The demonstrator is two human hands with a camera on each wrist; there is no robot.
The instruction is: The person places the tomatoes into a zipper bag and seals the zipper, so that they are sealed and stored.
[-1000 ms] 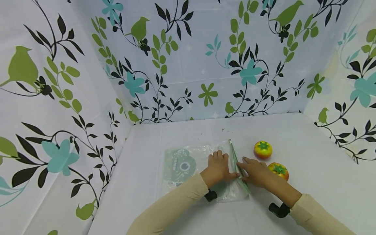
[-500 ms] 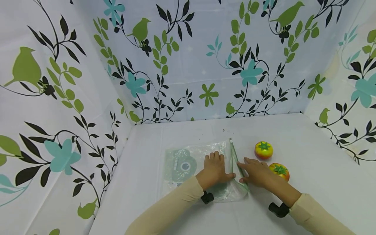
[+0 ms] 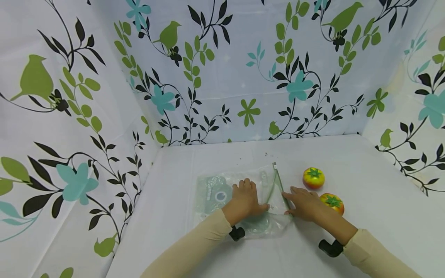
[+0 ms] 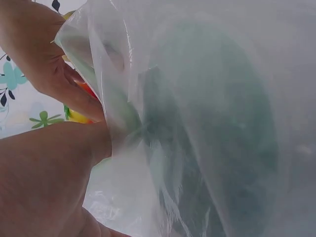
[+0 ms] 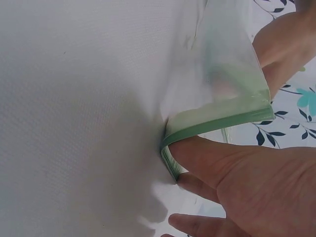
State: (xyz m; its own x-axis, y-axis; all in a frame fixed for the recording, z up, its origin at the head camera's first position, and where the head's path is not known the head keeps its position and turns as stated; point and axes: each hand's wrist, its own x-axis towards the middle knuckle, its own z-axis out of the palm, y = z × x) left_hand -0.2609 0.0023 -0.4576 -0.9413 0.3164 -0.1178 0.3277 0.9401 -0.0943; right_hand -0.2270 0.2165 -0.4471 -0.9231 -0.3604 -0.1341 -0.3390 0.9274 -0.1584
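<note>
Counted one clear zip bag [image 3: 220, 197] with green edging, lying around mid-tabletop [image 3: 139, 235]. Found its mouth spread apart by two hands: left lip hooked by the left hand [image 3: 245, 199], thumb on the edge, right lip pinched between thumb and finger of the right hand [image 3: 304, 203]. Also counted two red-and-yellow fruits, kinda tomato-looking, green tops: the farther fruit [image 3: 313, 177] and the nearer fruit [image 3: 332, 202], just beside the right wrist. Plus two beige sleeves [image 3: 187, 241]. Noticed a plain white surface, walled in by patterned cloth [image 3: 236, 69] with green birds, teal flowers and dark leaves.
</note>
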